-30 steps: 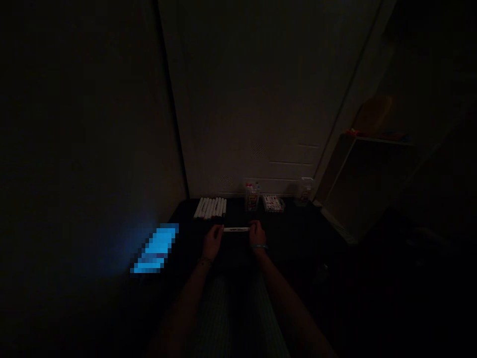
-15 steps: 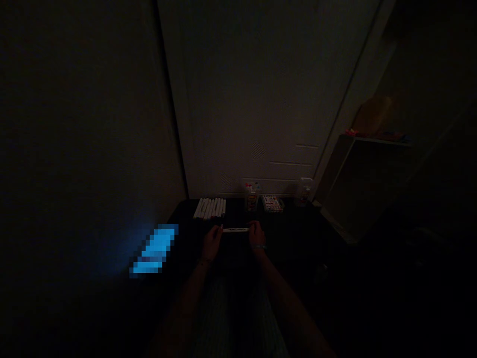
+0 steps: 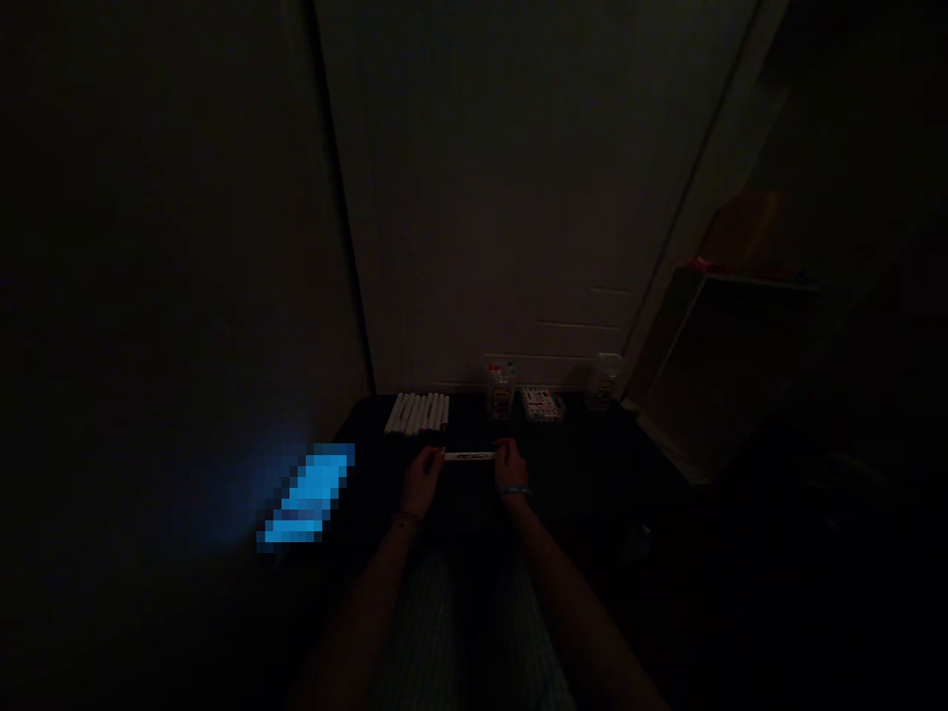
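In dim light, a white marker (image 3: 469,456) lies level between my two hands, over the dark table (image 3: 592,474). My left hand (image 3: 423,480) is closed on its left end, and my right hand (image 3: 511,468) pinches its right end. Dark print shows along the barrel. Behind my left hand, several white markers (image 3: 419,413) lie side by side in a row. Beyond my right hand stands a clear container (image 3: 501,395) with a few markers in it, red and bluish ends showing.
Right of that container sits a white patterned box (image 3: 541,405), then another clear container (image 3: 604,383) near the back right corner. A bright blue pixelated patch (image 3: 307,499) glows at the left. A pale panel (image 3: 489,217) rises behind the table, with a shelf unit (image 3: 730,365) to the right.
Both hands keep nearly the same place with the marker between them. The picture has become slightly darker.
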### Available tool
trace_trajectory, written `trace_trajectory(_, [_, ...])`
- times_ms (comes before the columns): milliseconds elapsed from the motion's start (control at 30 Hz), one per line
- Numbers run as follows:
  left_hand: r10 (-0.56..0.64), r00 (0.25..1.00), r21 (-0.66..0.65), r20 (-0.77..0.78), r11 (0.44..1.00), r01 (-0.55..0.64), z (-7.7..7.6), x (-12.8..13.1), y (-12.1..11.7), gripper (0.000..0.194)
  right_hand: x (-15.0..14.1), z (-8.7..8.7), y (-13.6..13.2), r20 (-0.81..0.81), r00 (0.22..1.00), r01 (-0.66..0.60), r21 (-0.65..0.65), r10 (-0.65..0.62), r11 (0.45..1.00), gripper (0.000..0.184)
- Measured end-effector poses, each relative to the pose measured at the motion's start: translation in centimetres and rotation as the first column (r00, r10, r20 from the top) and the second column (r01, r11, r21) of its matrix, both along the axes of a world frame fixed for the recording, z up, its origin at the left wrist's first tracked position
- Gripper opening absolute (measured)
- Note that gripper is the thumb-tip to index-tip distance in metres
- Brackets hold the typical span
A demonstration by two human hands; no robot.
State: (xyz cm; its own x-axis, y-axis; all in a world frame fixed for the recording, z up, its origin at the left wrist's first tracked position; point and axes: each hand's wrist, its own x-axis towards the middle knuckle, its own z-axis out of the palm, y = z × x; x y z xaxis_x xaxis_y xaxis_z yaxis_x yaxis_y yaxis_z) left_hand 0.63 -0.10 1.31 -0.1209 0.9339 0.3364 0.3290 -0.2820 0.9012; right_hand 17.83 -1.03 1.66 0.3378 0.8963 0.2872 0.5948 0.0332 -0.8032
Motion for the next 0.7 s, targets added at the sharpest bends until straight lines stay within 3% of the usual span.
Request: trace_trajectory(700, [-0.016,1.000,0.043,-0.005,0.999,0.016,-0.32,-0.11,0.05,0.035,0.06,-0.70,0.41,-0.010,1.000,-0.003,0.044,0.004,0.999,0.031])
